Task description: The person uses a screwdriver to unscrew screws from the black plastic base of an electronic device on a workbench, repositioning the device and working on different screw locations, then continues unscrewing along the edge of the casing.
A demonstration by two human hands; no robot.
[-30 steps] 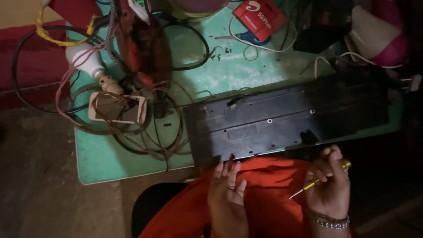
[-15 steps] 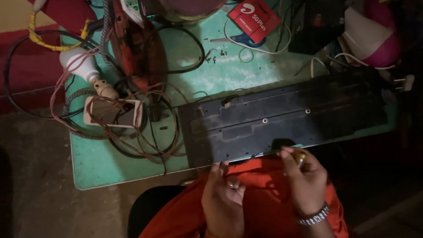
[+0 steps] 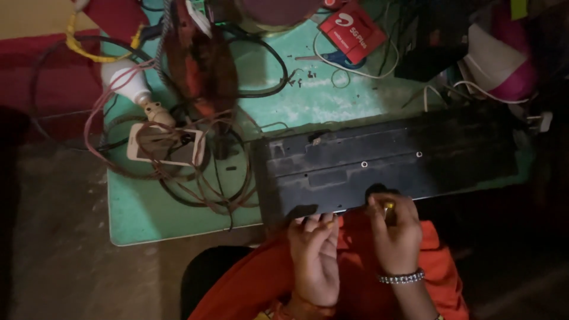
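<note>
Head view showed a risk: the black keyboard [image 3: 385, 163], lying face down along the worktop's [image 3: 154, 219] near right edge, could slide off if pushed. Its back looked dark, flat, with small screw holes. Right hand [image 3: 394, 231] had its grip pinching a yellow-handled screwdriver [image 3: 388, 207] at that edge; left hand [image 3: 317, 255] rested beside it, fingers spread loosely.

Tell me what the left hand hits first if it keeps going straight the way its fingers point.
Most likely the near edge of the black panel: the left hand points its fingers up-frame at it, fingertips almost there. Height above it is unclear.
</note>
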